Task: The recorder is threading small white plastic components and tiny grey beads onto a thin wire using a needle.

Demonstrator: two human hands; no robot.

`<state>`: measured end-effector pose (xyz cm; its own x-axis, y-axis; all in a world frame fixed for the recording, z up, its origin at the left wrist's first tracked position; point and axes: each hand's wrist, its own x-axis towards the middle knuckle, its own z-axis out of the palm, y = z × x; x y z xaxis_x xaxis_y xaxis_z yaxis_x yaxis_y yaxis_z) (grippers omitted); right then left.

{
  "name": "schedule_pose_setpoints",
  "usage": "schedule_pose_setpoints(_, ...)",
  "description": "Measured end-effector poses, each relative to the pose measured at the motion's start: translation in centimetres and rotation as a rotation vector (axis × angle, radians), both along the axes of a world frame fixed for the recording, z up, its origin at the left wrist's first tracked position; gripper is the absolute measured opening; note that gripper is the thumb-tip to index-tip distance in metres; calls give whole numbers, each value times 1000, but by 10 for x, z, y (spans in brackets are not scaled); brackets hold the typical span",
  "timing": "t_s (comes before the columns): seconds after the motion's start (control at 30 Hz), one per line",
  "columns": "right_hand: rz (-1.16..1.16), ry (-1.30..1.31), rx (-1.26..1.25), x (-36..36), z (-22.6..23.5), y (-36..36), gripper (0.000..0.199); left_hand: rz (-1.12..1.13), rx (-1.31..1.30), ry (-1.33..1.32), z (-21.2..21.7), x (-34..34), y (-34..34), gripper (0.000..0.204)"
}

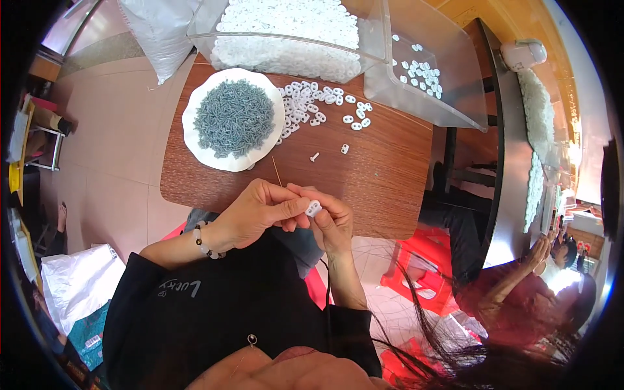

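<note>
1. Left hand (260,211) and right hand (333,221) met over the table's (390,175) near edge, both sets of fingertips pinched on one white clip (313,208), apparently to steady it.
2. One plate (195,140) held grey screws, past counting.
3. Two clear bins (448,97) held more clips; a loose pile lay between.

The scene is lit brightly by daylight. The strongest glare is seen far to the right of the hands (305,214), where the picture is washed out white. Only soft shadows are cast under the hands. Straight edges are bent near the dark round rim. Loose hair below the hands is blurred.
</note>
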<state>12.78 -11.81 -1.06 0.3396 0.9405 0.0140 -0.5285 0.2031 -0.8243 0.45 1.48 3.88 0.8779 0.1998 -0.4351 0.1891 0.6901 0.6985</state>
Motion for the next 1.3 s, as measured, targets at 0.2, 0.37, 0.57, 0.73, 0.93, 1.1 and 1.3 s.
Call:
schedule_pose_setpoints(0.2,-308,-327,-192,35,34,12,31,70,-166,33,-2,2,0,26)
schedule_pose_setpoints(0.37,-955,-1310,-314,142,98,46,24,91,-167,62,-14,-8,6,23)
schedule_pose_setpoints(0.57,-975,-1696,-898,216,92,70,32,184,-179,83,-27,-19,13,19)
schedule_pose_setpoints(0.73,-1070,-1645,-528,183,79,75,23,182,-187,113,-33,-22,19,18)
schedule_pose_setpoints(0.93,-777,-1689,-219,131,53,69,10,138,-224,121,-39,-19,22,18)
schedule_pose_setpoints(1.1,-484,-1696,-403,130,10,74,16,111,-62,133,-32,-21,22,17)
schedule_pose_setpoints(1.3,-411,-1777,-547,127,-3,82,16,302,904,194,-9,-27,45,11)
